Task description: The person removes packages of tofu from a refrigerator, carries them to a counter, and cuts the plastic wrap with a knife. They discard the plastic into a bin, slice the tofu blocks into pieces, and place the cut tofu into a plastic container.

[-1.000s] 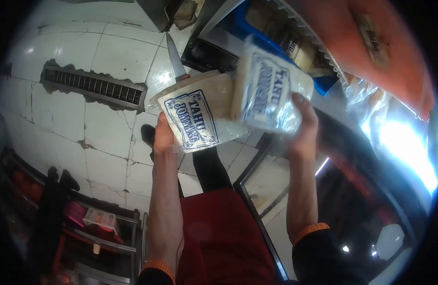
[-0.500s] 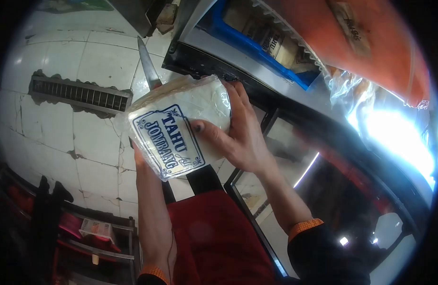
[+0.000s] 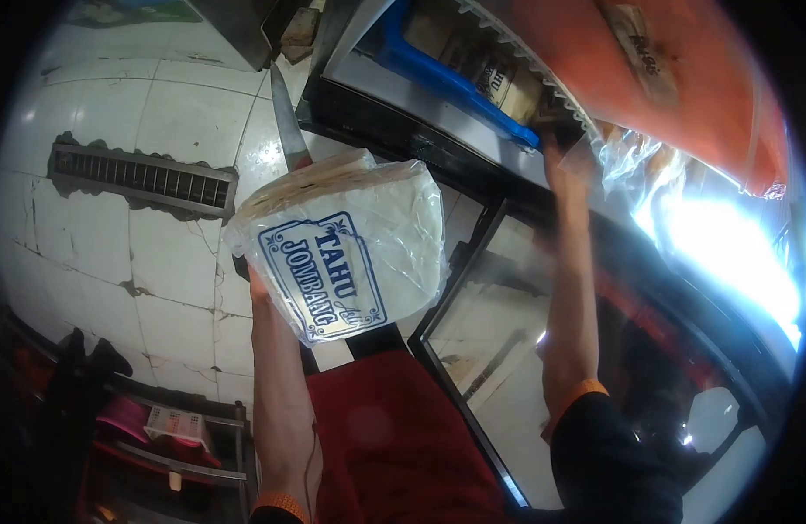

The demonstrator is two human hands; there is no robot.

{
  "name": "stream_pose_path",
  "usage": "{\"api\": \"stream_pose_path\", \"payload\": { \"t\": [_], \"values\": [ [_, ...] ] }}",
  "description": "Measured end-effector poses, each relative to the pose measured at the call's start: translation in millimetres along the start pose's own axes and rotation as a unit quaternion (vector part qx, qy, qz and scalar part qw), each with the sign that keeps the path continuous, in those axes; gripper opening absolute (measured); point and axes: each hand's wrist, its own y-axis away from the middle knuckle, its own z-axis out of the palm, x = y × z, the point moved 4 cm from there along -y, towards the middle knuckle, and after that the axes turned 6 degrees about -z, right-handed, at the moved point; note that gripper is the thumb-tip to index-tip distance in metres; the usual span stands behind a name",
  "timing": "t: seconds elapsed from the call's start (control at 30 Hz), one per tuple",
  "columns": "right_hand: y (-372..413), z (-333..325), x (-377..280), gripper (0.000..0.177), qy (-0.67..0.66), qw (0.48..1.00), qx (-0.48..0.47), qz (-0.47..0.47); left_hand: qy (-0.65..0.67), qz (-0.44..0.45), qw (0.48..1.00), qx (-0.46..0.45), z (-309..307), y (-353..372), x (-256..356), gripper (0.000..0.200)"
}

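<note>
My left hand (image 3: 260,286) holds up a stack of clear plastic packages (image 3: 333,275) from below; most of its fingers are hidden behind them. The top package carries a blue printed label reading TAHU JOMBANG. A knife (image 3: 287,118) sticks out past the stack's upper edge, its blade pointing up and away; its handle is mostly hidden. My right hand (image 3: 560,144) is at the rim of a blue crate (image 3: 455,83), its fingers out of sight by similar labelled packages (image 3: 499,83) inside.
A floor drain grate (image 3: 145,177) lies in the white tiles at the left. An orange bag (image 3: 709,79) and clear plastic (image 3: 652,166) hang at the upper right, near a bright light. A glass-fronted cabinet (image 3: 499,323) stands at the right. A shelf (image 3: 185,419) holds baskets at the lower left.
My right hand has let go of the package stack and moved up and right to the blue crate. The stack, still in my left hand, has shifted slightly right and down.
</note>
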Motion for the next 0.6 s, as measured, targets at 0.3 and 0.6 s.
{"api": "stream_pose_path", "payload": {
  "t": [0.3,0.6],
  "values": [
    [-35.7,38.8,10.3,0.035,0.308,0.905,0.035,-0.292,-0.002,-0.002,1.000,0.009,-3.3,8.9,-0.3,0.058],
    [-59.8,60.2,18.5,0.033,0.447,0.824,0.067,-0.342,0.002,-0.003,1.000,0.013,-7.2,12.6,-3.5,0.060]
  ]
}}
